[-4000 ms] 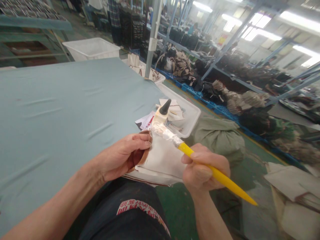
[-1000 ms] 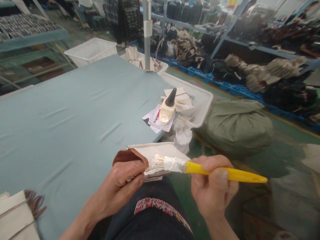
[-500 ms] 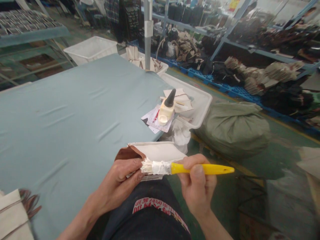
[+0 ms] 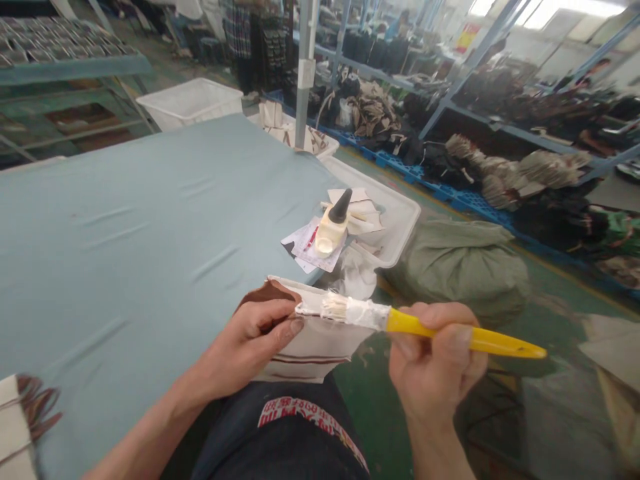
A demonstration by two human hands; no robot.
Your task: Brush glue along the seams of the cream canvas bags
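Observation:
My left hand (image 4: 260, 340) pinches the left end of a cream fabric piece (image 4: 315, 343) with brown stripes and a brown flap folded over at that end. In my right hand (image 4: 437, 353) is a paintbrush with a yellow handle (image 4: 507, 342), gripped between thumb and fingers. White paste coats its ferrule, and the bristles (image 4: 333, 307) lie along the upper edge of the fabric. Beyond my hands, a pale bottle with a black cone-shaped nozzle (image 4: 334, 223) stands on some papers (image 4: 300, 250) at the table's corner. A red pen lies beside it.
A blue-green covered table (image 4: 150, 220) spreads out to the left, with a stack of cream pieces (image 4: 13, 427) at its near left. White plastic bins (image 4: 405, 233) adjoin the far corner. A green sack (image 4: 465, 263) and loaded shelves stand to the right.
The brush has moved right, from near my left fingers to further along the fabric edge. The fabric has tilted, so more of its striped side shows.

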